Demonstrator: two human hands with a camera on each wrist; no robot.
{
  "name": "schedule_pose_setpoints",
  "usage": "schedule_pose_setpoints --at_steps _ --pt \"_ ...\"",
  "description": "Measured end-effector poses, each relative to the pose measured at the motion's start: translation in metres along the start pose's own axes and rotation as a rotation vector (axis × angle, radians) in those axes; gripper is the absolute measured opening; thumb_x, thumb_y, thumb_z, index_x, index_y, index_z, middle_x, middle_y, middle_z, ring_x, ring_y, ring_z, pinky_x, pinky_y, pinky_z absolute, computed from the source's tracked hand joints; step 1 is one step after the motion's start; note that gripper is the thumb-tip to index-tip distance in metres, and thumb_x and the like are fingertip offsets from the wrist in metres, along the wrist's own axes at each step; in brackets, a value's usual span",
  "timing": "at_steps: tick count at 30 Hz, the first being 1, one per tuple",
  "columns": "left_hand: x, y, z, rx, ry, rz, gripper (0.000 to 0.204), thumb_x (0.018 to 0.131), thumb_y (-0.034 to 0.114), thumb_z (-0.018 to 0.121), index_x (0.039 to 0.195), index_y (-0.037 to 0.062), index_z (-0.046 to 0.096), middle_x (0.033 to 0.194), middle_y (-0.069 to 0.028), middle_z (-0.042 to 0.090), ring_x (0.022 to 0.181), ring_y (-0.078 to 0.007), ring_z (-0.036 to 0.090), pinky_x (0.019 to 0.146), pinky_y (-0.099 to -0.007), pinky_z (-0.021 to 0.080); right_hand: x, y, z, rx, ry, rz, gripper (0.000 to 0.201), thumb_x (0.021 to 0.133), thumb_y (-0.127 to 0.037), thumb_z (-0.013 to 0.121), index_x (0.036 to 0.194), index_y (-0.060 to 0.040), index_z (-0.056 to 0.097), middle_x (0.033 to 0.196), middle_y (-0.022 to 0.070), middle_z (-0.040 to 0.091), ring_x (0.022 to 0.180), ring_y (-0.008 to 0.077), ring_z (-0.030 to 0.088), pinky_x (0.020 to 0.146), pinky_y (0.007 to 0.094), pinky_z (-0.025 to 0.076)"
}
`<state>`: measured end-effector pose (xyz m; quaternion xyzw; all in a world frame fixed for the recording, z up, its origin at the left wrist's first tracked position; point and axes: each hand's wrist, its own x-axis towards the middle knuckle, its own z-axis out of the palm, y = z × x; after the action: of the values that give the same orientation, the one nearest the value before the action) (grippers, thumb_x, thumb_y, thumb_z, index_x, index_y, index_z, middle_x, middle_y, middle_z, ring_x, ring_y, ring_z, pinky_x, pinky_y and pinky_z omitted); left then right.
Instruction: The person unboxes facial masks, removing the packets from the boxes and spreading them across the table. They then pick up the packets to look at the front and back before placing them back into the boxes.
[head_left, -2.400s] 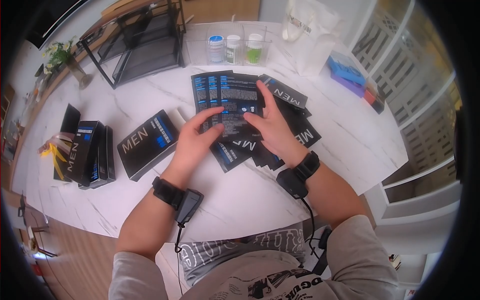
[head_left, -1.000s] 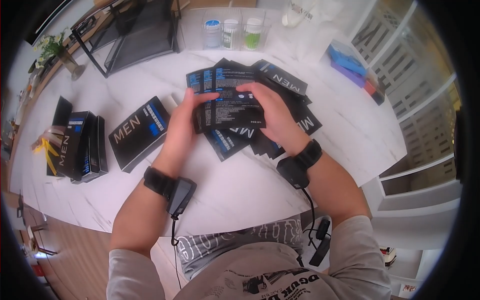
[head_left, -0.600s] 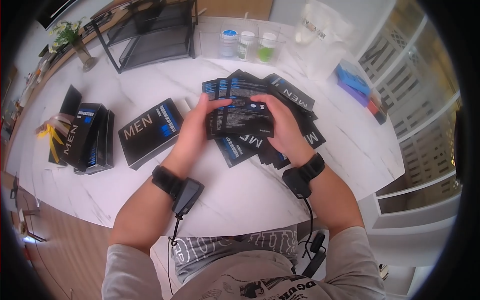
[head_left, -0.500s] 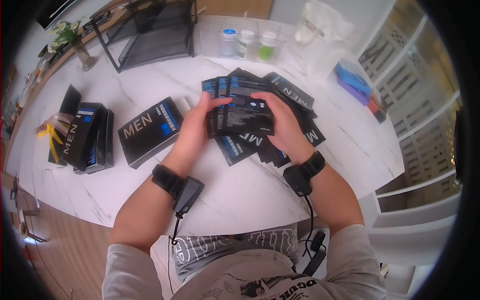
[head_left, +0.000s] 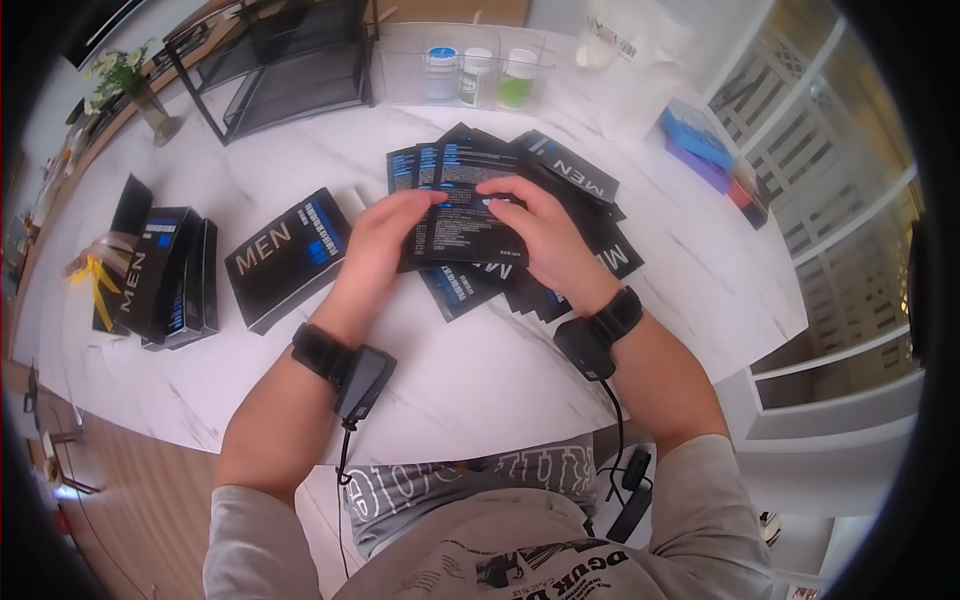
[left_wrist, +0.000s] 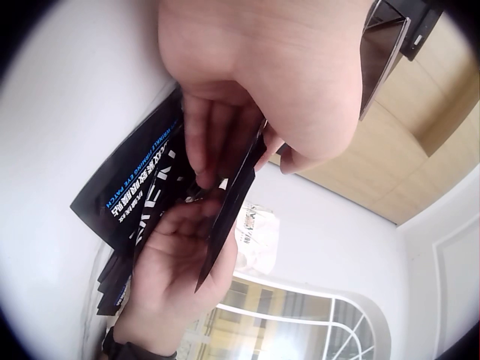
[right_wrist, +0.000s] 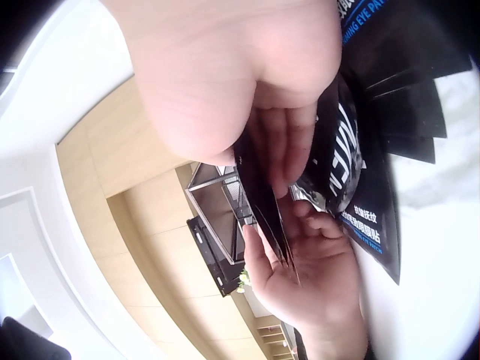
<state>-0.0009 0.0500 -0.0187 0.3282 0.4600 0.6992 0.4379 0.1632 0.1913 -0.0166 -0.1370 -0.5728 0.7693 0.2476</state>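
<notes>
In the head view both hands hold a small fanned stack of black eye patch packets point(head_left: 470, 235), backs with small print facing up. My left hand point(head_left: 385, 235) grips the stack's left side, its thumb over the top packet and its fingers underneath, as the left wrist view shows. On the other side my right hand point(head_left: 550, 235) grips the right edge, thumb on top, fingers beneath. The stack is tilted edge-on in both wrist views. More loose packets point(head_left: 465, 290) lie fanned on the table beneath and to the right, one marked MEN point(head_left: 575, 170).
A black MEN box point(head_left: 285, 260) lies left of the hands, with more black boxes point(head_left: 165, 275) and a yellow ribbon point(head_left: 100, 280) further left. Behind are a mesh tray rack point(head_left: 300, 75), a clear organizer with bottles point(head_left: 515, 80), a white bag point(head_left: 630, 75) and blue and purple boxes point(head_left: 697, 140).
Since 2.4 seconds ago both hands have taken a firmer hold of the packets' sides. Over the last half second the left thumb has drawn back slightly and the right fingers have shifted on the stack.
</notes>
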Motion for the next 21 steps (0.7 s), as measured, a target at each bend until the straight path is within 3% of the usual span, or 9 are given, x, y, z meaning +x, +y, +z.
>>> schedule_pose_setpoints --at_steps 5,9,10,13,14,17,18,21 --pt "0.002 -0.001 0.000 0.108 0.010 -0.035 0.019 0.098 0.006 0.056 0.113 -0.0001 0.066 0.106 -0.0066 0.068 0.097 -0.0117 0.064 0.088 -0.0243 0.051 -0.003 -0.002 0.003 -0.068 0.009 -0.039 0.024 0.097 -0.004 0.055 0.121 0.0001 0.058 0.115 0.0075 0.060 0.103 0.0114 0.059 0.088 0.0251 0.051" --pt "-0.002 0.005 0.011 0.205 0.061 0.089 0.048 0.092 -0.002 0.061 0.138 0.0030 0.048 0.123 -0.0104 0.060 0.105 -0.0126 0.061 0.088 -0.0258 0.052 -0.005 -0.006 0.007 -0.176 0.043 -0.097 0.029 0.096 -0.001 0.055 0.125 -0.0011 0.056 0.120 0.0084 0.059 0.108 0.0124 0.058 0.092 0.0261 0.049" --pt "0.001 0.000 0.010 0.334 0.069 0.201 0.069 0.088 -0.001 0.067 0.148 0.0070 0.034 0.137 -0.0128 0.047 0.113 -0.0152 0.056 0.094 -0.0287 0.051 -0.006 -0.007 0.009 -0.235 0.062 -0.126 0.031 0.095 0.001 0.055 0.126 -0.0015 0.055 0.122 0.0090 0.058 0.110 0.0128 0.057 0.094 0.0263 0.049" --pt "-0.001 -0.004 0.014 0.522 0.164 0.352 0.078 0.085 0.003 0.073 0.150 0.0091 0.030 0.140 -0.0132 0.040 0.117 -0.0175 0.053 0.098 -0.0305 0.047 -0.008 -0.008 0.014 -0.314 0.122 -0.280 0.049 0.094 0.002 0.055 0.141 -0.0025 0.042 0.137 0.0127 0.048 0.122 0.0180 0.051 0.102 0.0288 0.044" --pt "-0.008 0.006 0.020 0.734 0.254 0.405 0.072 0.080 0.005 0.076 0.144 0.0086 0.041 0.137 -0.0147 0.038 0.119 -0.0239 0.051 0.098 -0.0333 0.045 -0.008 -0.006 0.013 -0.410 0.177 -0.355 0.055 0.094 0.002 0.054 0.145 -0.0024 0.035 0.142 0.0137 0.044 0.125 0.0194 0.048 0.104 0.0298 0.041" --pt "-0.009 0.004 0.017 1.155 0.305 0.726 0.060 0.078 0.006 0.077 0.133 0.0074 0.053 0.131 -0.0151 0.043 0.115 -0.0291 0.052 0.098 -0.0350 0.044 -0.011 -0.005 0.020 -0.610 0.274 -0.522 0.071 0.093 0.001 0.054 0.153 -0.0014 0.016 0.152 0.0162 0.032 0.133 0.0228 0.041 0.109 0.0324 0.036" --pt "-0.008 0.000 0.015 1.123 0.200 0.736 0.048 0.078 0.008 0.077 0.123 0.0064 0.060 0.127 -0.0160 0.048 0.116 -0.0324 0.052 0.102 -0.0378 0.041 -0.016 -0.010 0.025 -0.619 0.261 -0.537 0.074 0.094 0.000 0.054 0.154 -0.0006 0.012 0.154 0.0169 0.029 0.135 0.0236 0.040 0.110 0.0332 0.035" --pt "-0.011 -0.001 0.018 0.851 -0.067 0.622 0.059 0.085 0.020 0.073 0.136 0.0035 0.049 0.138 -0.0192 0.047 0.131 -0.0336 0.046 0.110 -0.0388 0.035 -0.024 -0.011 0.035 -0.532 0.064 -0.593 0.079 0.095 -0.007 0.056 0.154 0.0018 0.005 0.155 0.0226 0.030 0.140 0.0280 0.037 0.111 0.0345 0.033"
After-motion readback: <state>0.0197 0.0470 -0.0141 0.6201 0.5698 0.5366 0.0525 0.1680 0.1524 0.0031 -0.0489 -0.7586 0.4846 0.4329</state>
